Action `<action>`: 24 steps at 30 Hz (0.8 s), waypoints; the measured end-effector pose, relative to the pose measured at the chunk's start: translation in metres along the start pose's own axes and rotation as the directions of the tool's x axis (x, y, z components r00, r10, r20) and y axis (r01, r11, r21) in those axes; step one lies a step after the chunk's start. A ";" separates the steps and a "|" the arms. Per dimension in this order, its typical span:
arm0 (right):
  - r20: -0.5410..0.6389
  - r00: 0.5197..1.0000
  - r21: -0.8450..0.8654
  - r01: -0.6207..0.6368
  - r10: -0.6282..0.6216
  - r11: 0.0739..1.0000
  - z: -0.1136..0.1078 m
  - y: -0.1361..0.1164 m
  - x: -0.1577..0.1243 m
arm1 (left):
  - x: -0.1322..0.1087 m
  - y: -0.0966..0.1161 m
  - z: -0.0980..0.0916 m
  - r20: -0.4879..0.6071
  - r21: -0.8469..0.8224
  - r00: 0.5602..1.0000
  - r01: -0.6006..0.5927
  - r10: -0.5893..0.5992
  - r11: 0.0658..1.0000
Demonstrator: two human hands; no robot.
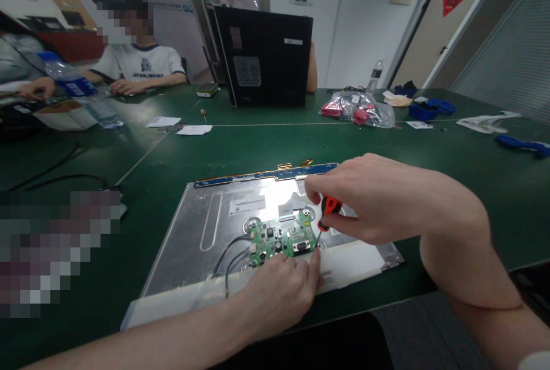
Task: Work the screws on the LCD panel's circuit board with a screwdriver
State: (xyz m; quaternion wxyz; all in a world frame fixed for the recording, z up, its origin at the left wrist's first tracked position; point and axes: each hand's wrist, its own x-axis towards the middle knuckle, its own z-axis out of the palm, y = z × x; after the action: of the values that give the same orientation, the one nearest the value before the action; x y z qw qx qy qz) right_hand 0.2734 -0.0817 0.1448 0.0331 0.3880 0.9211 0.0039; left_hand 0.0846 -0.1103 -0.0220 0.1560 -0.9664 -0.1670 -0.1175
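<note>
A green circuit board [279, 238] is fixed on the back of a flat silver display panel [172, 244], which lies on the table. My right hand [369, 198] is closed around a red-and-black screwdriver [330, 209]. Its thin shaft points down at the board's near right corner. Low on the panel rests my left hand [281, 287], its index finger stretched toward the screwdriver's tip and the other fingers loosely bent; nothing shows in it. Dark cables [227, 255] run from the board's left side. A blue strip board [266, 175] lines the panel's far edge.
Across the green table [266, 144] stands a large black computer case [266, 55]. Behind it and at left sit other people [141, 63]. A water bottle [81, 89], paper slips [194, 129], a plastic bag with red items [358, 107] and blue items [429, 109] lie about.
</note>
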 end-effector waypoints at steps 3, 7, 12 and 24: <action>-0.005 1.000 0.003 -0.009 0.009 1.000 0.001 0.000 0.002 | -0.001 0.000 0.001 0.005 -0.006 1.000 -0.001 0.001 1.000; -0.012 0.998 -0.016 -0.065 0.065 0.998 0.003 0.001 0.008 | -0.001 0.000 0.001 0.009 -0.009 1.000 0.001 -0.001 1.000; -0.006 1.000 0.036 -0.006 0.007 0.999 0.003 0.003 0.005 | 0.000 0.000 -0.001 0.011 0.004 1.000 0.003 -0.003 1.000; -0.016 0.995 -0.020 -0.098 0.098 0.995 0.003 0.000 0.010 | -0.001 0.000 -0.001 0.034 0.015 0.999 0.001 -0.001 1.000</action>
State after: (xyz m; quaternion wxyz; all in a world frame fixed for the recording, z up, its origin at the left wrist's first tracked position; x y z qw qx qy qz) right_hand 0.2673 -0.0746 0.1413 0.0300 0.4322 0.9011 0.0177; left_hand 0.0836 -0.1108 -0.0218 0.1601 -0.9670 -0.1710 -0.0999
